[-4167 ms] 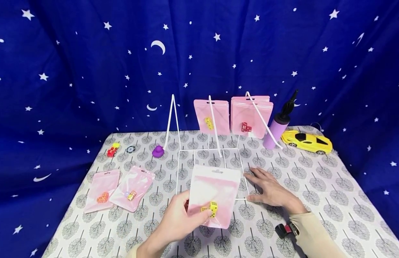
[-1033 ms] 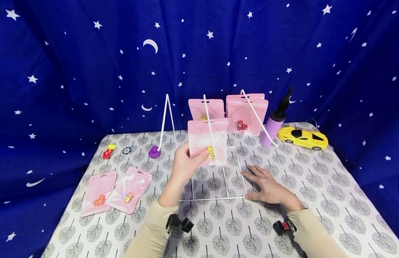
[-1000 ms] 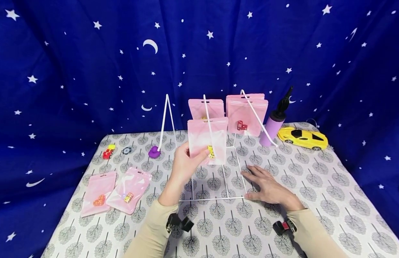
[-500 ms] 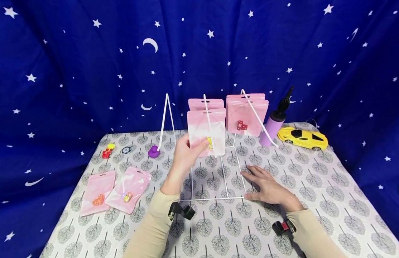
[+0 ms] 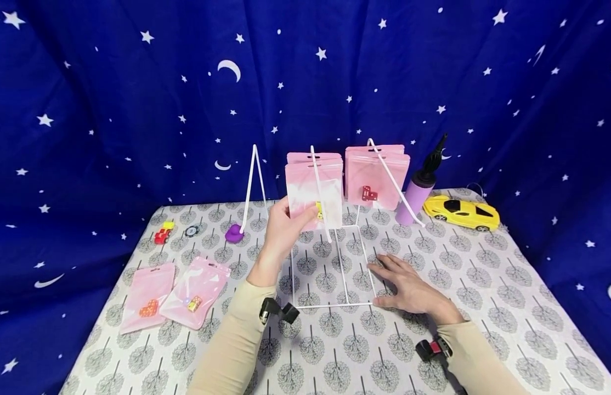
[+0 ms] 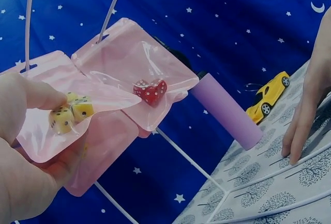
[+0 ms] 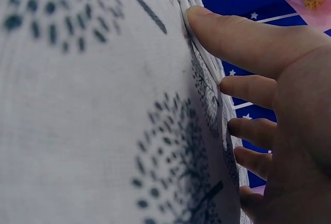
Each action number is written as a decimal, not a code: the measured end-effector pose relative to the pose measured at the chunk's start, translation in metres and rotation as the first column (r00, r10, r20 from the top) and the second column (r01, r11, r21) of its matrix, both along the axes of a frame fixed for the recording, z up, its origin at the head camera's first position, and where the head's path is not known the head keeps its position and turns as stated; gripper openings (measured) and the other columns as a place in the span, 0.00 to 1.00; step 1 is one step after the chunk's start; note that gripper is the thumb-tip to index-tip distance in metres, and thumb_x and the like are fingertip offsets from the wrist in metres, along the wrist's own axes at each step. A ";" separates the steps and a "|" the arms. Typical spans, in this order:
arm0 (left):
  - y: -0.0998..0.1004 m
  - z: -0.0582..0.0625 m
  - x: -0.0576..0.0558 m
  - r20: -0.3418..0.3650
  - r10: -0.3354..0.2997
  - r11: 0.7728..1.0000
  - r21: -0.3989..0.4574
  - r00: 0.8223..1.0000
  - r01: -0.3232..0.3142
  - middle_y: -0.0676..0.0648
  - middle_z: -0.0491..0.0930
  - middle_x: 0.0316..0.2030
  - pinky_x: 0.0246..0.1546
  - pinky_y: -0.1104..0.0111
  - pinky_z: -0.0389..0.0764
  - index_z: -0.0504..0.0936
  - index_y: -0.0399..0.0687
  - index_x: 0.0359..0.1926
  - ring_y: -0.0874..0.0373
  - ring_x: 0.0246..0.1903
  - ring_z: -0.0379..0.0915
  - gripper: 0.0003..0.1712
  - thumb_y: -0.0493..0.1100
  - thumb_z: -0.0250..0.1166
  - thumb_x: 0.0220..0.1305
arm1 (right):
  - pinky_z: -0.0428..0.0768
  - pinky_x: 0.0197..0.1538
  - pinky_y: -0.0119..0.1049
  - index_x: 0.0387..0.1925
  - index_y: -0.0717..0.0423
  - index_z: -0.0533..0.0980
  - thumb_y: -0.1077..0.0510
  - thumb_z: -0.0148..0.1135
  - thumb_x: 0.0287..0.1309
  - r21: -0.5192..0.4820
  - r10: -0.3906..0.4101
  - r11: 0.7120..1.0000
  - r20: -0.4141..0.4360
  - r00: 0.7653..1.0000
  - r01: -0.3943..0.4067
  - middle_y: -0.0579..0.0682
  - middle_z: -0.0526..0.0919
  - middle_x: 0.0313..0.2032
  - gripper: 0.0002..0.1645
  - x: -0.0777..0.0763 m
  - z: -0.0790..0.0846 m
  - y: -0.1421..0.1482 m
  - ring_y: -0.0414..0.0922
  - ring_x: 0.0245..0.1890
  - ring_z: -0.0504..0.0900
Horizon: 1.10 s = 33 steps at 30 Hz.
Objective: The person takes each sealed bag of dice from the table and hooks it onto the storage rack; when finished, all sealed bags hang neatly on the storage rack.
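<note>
My left hand pinches a pink zip bag near its lower edge, thumb in front. Yellow dice show through its clear face. The middle prong of the white wire rack runs through the bag's hang hole, and another pink bag hangs close behind it. On the right prong hang pink bags, the front one with red dice. My right hand lies with spread fingers on the table, fingertips at the right side of the rack's base.
Two pink bags lie on the cloth at left. Behind them are a small red-and-yellow toy, a round dial-like piece and a purple duck. A purple pump and yellow toy car stand at back right.
My left hand has raised the bag of yellow dice from low in front of the rack and slid it back along the middle prong toward the hanging bag. My right hand has stayed put.
</note>
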<state>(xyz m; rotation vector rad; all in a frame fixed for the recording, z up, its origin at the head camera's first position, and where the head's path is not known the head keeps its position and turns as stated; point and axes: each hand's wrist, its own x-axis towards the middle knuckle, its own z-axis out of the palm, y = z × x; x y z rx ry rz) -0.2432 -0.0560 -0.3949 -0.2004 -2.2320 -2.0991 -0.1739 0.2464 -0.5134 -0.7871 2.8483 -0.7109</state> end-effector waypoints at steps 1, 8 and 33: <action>0.000 0.000 -0.001 -0.001 0.001 1.000 0.002 1.000 -0.001 0.48 0.83 0.38 0.38 0.66 0.81 0.83 0.50 0.43 0.56 0.36 0.77 0.15 0.43 0.73 0.54 | 0.47 0.69 0.71 0.71 0.52 0.63 0.36 0.70 0.48 0.000 0.000 1.000 0.001 1.000 0.000 0.67 0.52 0.73 0.52 0.000 0.000 0.000 0.68 0.72 0.48; 0.003 -0.002 -0.009 -0.030 -0.001 0.999 0.043 1.000 0.002 0.46 0.83 0.38 0.37 0.66 0.84 0.83 0.47 0.44 0.57 0.35 0.79 0.15 0.41 0.72 0.54 | 0.46 0.69 0.70 0.71 0.53 0.63 0.36 0.70 0.48 -0.002 -0.002 1.000 0.011 1.000 0.002 0.67 0.52 0.73 0.53 0.001 -0.001 0.000 0.67 0.73 0.48; -0.001 -0.022 -0.018 0.057 0.027 0.999 0.039 0.998 -0.029 0.45 0.81 0.41 0.45 0.57 0.81 0.82 0.44 0.50 0.56 0.38 0.75 0.21 0.42 0.72 0.54 | 0.47 0.68 0.72 0.71 0.53 0.63 0.36 0.70 0.48 0.001 -0.011 1.000 0.005 1.000 0.011 0.67 0.51 0.73 0.52 0.001 0.001 -0.001 0.68 0.72 0.48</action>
